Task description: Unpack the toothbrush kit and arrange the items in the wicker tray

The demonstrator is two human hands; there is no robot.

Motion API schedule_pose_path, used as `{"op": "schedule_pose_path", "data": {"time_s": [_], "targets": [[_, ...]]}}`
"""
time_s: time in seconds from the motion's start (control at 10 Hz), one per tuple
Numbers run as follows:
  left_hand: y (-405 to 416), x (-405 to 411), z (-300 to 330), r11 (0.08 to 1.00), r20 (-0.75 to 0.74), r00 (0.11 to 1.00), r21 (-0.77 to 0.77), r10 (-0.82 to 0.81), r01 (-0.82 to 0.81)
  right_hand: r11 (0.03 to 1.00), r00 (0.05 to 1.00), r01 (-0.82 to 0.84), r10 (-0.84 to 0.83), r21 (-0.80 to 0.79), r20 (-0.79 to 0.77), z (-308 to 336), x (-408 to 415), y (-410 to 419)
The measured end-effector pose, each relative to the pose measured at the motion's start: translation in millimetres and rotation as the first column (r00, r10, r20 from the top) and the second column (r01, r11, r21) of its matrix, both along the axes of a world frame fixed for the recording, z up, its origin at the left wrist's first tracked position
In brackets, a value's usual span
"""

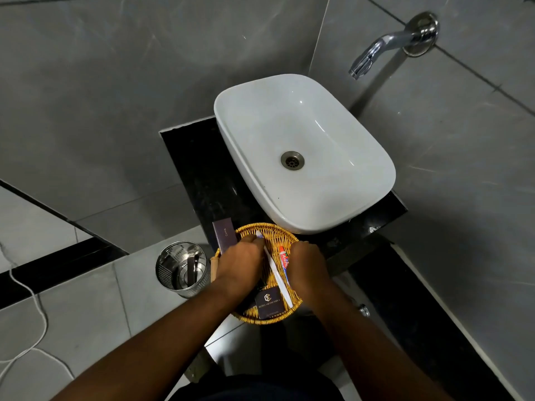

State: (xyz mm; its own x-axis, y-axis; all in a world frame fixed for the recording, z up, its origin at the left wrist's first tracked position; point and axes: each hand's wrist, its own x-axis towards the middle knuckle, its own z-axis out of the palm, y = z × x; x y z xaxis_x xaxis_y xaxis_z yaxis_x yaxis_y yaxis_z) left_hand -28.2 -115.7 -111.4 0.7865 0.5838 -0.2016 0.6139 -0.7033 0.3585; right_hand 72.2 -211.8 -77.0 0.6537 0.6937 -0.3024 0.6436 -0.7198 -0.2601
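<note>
**Two hands in wicker tray, toothbrush and paste going down**

Two bare hands work over the wicker tray (282, 233), which sits on the black tabletop (202, 175) just below the white basin (304, 149). Tray: light, stiff weave, bumpy floor, so small items can roll into the ribs; move it by the rim if needed.

Dark comb box (225, 235) leans at the rim just beyond the left hand (238, 263). Light card, crushable; hold by the long edges.

Dark logo box (267, 303) lies in the tray between both wrists, near side. Looks like kit packaging; cannot tell if empty.

White toothbrush (276, 273) runs diagonally between the hands, head by the left fingertips. Left grip pinched narrow near the neck. Thin, stiff, smooth plastic, very light; likely slippery, best held mid-handle.

Toothpaste tube (284, 263) lies right beside the brush, against the right hand (308, 266). Soft, squashy; hold at the cap end. Right grip curled over it; cannot tell if clamped or just resting.
</note>
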Motion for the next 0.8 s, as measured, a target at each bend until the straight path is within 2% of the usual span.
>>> {"op": "schedule_pose_path", "data": {"time_s": [0.1,0.2,0.4,0.6,0.7,0.8], "targets": [[9,7,4,0.998,0.015,0.998,-0.025,0.056,-0.056,0.999,0.998,0.039,-0.038,0.019,-0.045,-3,5,-13],[16,16,5,0.996,-0.006,0.998,-0.073,0.059,-0.059,0.999,0.997,-0.032,0.035,0.04,-0.072,-3,4,-19],[20,23,4,0.994,-0.022,1.0,-0.11,0.007,-0.009,0.993,0.995,-0.041,0.05,0.107,-0.088,-6,8,-21],[24,11,20,0.992,0.049,0.999,-0.125,0.023,-0.016,0.967,0.991,-0.01,0.044,0.255,-0.129,2,17,-27],[35,-3,33,0.998,0.148,0.988,-0.063,0.039,-0.03,0.972,0.992,-0.122,0.129,0.202,-0.019,6,20,-27],[46,-20,46,0.997,0.201,0.979,0.064,0.028,-0.041,0.968,0.982,-0.17,0.152,0.184,0.108,16,20,-23]]}}
